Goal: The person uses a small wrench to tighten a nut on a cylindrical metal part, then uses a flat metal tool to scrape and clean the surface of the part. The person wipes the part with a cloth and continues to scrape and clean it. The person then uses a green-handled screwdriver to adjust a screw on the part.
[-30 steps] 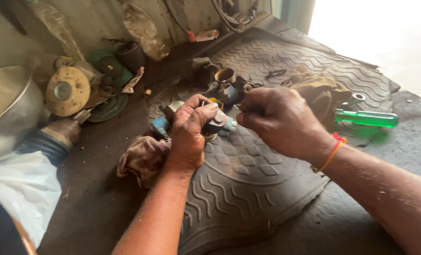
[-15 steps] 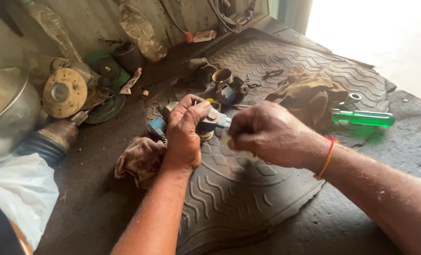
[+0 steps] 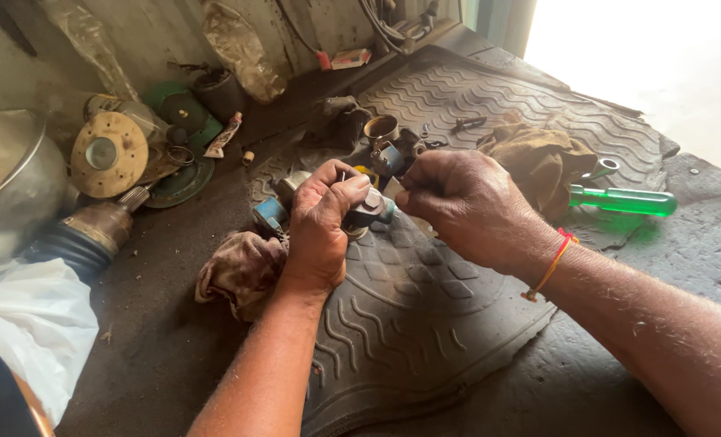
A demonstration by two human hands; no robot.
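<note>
Grey metal part sits in the middle of the rubber mat. The left hand wraps it tight, likely to steady it, while the right hand at 3 o'clock pinches its end.

— What differs from a second ago?
— The right hand sits lower and farther left of the green-handled screwdriver.
— And the left hand?
— It grips the small grey metal fitting a little lower, farther from that screwdriver.
</note>
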